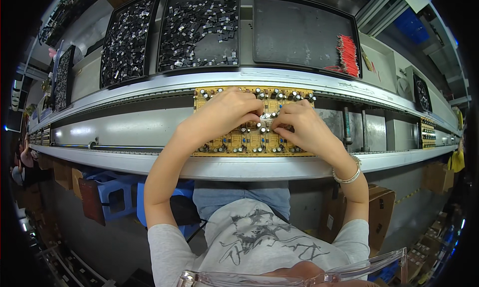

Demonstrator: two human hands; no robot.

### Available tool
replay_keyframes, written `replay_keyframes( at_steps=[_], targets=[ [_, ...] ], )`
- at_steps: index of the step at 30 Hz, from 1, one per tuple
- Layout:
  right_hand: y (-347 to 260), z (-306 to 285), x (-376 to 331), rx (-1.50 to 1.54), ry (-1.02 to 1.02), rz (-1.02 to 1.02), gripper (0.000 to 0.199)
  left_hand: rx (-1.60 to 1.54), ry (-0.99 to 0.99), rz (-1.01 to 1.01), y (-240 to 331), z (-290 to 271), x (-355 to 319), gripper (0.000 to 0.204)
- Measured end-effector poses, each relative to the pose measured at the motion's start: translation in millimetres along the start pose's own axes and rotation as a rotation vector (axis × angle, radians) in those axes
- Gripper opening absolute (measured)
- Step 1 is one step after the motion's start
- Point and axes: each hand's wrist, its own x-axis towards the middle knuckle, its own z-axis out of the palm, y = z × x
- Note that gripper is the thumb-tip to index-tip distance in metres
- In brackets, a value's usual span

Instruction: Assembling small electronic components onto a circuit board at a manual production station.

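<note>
The scene is evenly and brightly lit from overhead. Glare is thrown off the conveyor rails (149, 87), and soft shadows are cast beneath the hands. Straight edges are bent strongly toward the rim, where black corners are left by the fisheye. The spectacles (299, 274) at the lower edge are blurred.

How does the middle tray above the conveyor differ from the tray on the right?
The middle tray is strewn nearly all over with small black and silver parts; the right tray is mostly bare. The right tray holds a bundle of red-tipped wires at its right edge; the middle tray has none. Both are dark, shallow and rectangular, sitting behind the yellow circuit board that both hands work on.
</note>
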Motion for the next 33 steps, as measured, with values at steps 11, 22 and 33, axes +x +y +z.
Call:
replay_keyframes(
  at_steps=[11, 22, 33],
  targets=[
    [1, 6, -1, -0.081, 0.101, -0.076, 0.009, 0.008, -0.006, 0.021, -2, 6, -4, 0.010],
    [-2, -9, -5, 0.037, 0.174, -0.003, 0.020, 0.189, -0.029, 0.140, 5, 21, -4, 0.010],
    [3, -11, -5, -0.014, 0.366, -0.084, 0.024, 0.337, 0.008, 0.185, 7, 26, 0, 0.040]
  ],
)
